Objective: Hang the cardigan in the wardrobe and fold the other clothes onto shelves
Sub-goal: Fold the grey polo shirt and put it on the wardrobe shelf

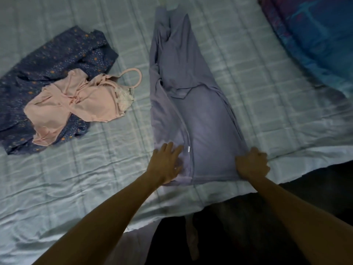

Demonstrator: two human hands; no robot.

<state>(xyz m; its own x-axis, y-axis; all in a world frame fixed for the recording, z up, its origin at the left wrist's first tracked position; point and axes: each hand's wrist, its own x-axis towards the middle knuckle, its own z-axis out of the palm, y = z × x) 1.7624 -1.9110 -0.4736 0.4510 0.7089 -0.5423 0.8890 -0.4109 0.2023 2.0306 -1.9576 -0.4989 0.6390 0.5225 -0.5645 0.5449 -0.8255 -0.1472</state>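
- Left hand [165, 163] lies flat, fingers spread, pressing the near end of the lavender garment [191, 115]; right hand [251, 163] is fisted, pinching its near right edge.
- That garment stretches away along the bed [76, 178]; its near end sits at the bed's edge and could slide off if tugged.
- Uneven pulling would likely skew the fold.
- Pink top [80, 106] on the dark floral garment [47, 60], left of the lavender one, remain unfolded.

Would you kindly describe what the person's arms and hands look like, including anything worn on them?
Both forearms are bare up to the frame edge, with no sleeves in view. The left hand and right hand wear no gloves, and no watch, bracelet or ring is visible. The picture is somewhat blurred, so small jewellery cannot be ruled out.
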